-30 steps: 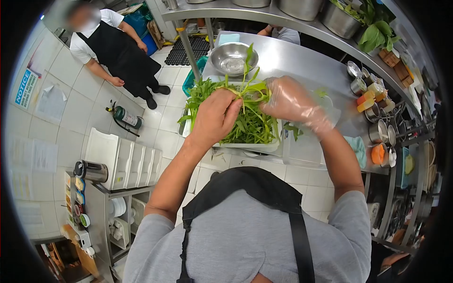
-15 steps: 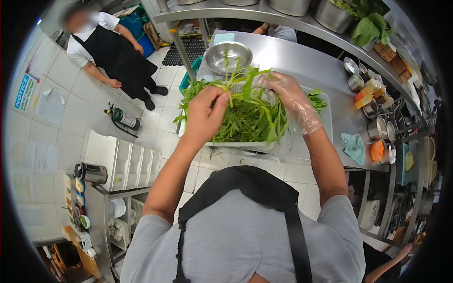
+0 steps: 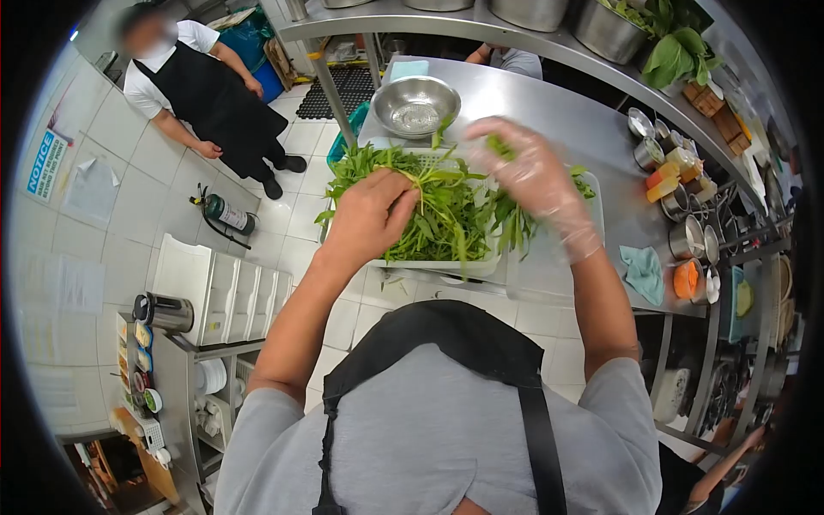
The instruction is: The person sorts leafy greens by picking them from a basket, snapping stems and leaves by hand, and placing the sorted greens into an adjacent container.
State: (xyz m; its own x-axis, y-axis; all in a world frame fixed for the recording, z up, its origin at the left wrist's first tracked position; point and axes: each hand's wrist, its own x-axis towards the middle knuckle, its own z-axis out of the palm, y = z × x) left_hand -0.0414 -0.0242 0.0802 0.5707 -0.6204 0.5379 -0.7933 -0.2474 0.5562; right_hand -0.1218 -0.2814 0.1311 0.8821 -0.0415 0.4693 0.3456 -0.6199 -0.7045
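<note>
Long leafy greens (image 3: 438, 227) fill a white basket (image 3: 481, 268) on the steel counter. Over its left part my left hand (image 3: 373, 210), bare, pinches a few green stems. My right hand (image 3: 528, 176), in a clear plastic glove and blurred, is closed around some leafy stems that hang below it, to the right of the basket. Under and beyond it is a translucent tray (image 3: 598, 225) with more greens (image 3: 581, 182). A steel bowl (image 3: 415, 106) stands just behind the basket.
A steel shelf (image 3: 463, 23) with pots crosses above the counter. A teal cloth (image 3: 644, 275), sauce bottles (image 3: 662, 182) and small pots (image 3: 687, 236) are at the right. A co-worker (image 3: 210, 94) in a black apron stands at the far left.
My hands have moved apart; my right hand now holds leafy stems away from the left one, over the tray's edge. The view has swung slightly, uncovering the tray of greens at the right.
</note>
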